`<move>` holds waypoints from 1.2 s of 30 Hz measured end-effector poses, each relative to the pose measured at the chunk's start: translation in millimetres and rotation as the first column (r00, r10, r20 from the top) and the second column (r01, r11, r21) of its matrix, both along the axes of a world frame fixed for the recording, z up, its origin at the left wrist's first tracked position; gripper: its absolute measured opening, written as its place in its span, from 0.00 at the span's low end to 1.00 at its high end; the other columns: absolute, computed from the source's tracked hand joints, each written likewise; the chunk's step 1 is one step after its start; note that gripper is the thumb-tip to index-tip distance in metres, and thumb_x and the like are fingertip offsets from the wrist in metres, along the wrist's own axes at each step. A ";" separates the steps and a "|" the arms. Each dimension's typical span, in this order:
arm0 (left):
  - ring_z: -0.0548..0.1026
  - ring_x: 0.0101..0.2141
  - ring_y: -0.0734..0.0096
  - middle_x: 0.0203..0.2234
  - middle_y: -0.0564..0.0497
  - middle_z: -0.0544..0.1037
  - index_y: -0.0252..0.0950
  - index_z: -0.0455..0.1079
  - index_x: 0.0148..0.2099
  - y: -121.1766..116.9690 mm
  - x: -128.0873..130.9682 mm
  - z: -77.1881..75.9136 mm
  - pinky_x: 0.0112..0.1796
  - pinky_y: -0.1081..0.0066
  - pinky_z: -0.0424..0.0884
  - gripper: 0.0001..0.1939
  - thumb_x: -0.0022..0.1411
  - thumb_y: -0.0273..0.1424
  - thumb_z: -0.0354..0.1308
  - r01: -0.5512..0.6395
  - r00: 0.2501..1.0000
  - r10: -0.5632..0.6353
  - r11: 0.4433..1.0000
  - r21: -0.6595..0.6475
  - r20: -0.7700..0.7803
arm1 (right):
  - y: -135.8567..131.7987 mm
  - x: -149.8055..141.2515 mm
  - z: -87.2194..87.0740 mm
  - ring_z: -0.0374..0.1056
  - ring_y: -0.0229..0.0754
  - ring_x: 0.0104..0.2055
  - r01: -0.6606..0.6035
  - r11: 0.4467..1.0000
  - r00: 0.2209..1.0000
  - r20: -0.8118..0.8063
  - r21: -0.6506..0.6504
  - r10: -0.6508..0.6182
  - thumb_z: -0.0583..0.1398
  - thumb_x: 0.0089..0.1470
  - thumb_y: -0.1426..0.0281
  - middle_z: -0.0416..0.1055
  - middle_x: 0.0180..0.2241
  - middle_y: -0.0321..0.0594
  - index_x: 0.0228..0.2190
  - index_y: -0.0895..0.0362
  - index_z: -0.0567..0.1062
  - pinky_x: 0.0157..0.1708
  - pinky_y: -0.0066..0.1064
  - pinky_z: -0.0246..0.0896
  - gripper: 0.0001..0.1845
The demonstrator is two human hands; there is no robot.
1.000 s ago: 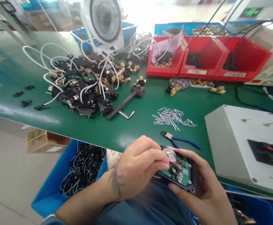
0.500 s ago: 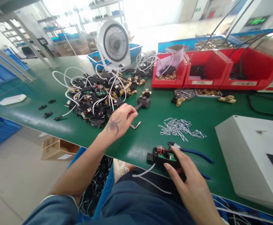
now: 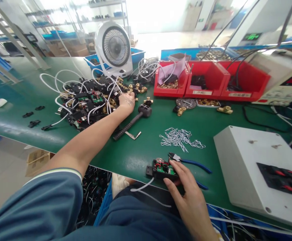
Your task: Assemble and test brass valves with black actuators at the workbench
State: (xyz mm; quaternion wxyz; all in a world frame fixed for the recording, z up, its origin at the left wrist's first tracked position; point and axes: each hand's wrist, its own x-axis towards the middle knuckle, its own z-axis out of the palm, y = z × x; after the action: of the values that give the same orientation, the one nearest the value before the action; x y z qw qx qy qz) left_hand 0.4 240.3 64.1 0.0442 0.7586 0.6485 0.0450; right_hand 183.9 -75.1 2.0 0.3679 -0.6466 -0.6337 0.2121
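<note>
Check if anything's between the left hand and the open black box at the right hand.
Yes: the mallet lies across the direct line over the table from the left hand to the open black box at the right hand. The metal clips lie right of that line.

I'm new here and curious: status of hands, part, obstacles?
Left hand at the pile, grip hidden. Right hand holds the open unit. Cutters lie close by, partly behind right hand.
</note>
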 end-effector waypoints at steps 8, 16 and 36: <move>0.74 0.52 0.49 0.51 0.34 0.75 0.26 0.65 0.58 -12.6 4.7 -1.6 0.50 0.52 0.71 0.22 0.66 0.32 0.59 -0.100 0.992 0.109 0.986 0.133 -0.067 | -6.1 0.4 -3.1 0.74 0.46 0.46 0.025 1.000 0.997 -0.074 -0.007 -0.026 0.58 0.62 0.57 0.66 0.59 0.53 0.58 0.57 0.69 0.48 0.43 0.73 0.27; 0.77 0.43 0.56 0.41 0.40 0.79 0.31 0.67 0.52 -107.4 -3.8 37.3 0.44 0.60 0.70 0.19 0.70 0.41 0.49 -0.001 0.996 -0.034 0.918 0.396 0.081 | -12.2 2.1 1.4 0.71 0.38 0.36 0.141 0.978 0.967 -0.232 0.151 -0.104 0.62 0.60 0.65 0.72 0.47 0.46 0.53 0.53 0.71 0.40 0.36 0.74 0.20; 0.73 0.32 0.72 0.32 0.51 0.76 0.37 0.70 0.45 -272.0 23.7 5.3 0.32 0.72 0.71 0.26 0.63 0.55 0.52 0.519 0.261 -0.442 0.814 0.261 0.858 | -36.5 -16.6 31.6 0.74 0.46 0.52 -0.239 0.967 0.344 -0.939 -0.083 0.004 0.69 0.50 0.56 0.74 0.54 0.42 0.56 0.48 0.71 0.51 0.37 0.73 0.33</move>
State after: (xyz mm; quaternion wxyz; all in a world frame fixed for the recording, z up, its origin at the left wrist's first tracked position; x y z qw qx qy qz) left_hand 24.1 -31.6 69.4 0.4183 0.7727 0.2629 0.3986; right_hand 167.2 -111.6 33.6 0.5761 -0.3962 -0.3330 0.6326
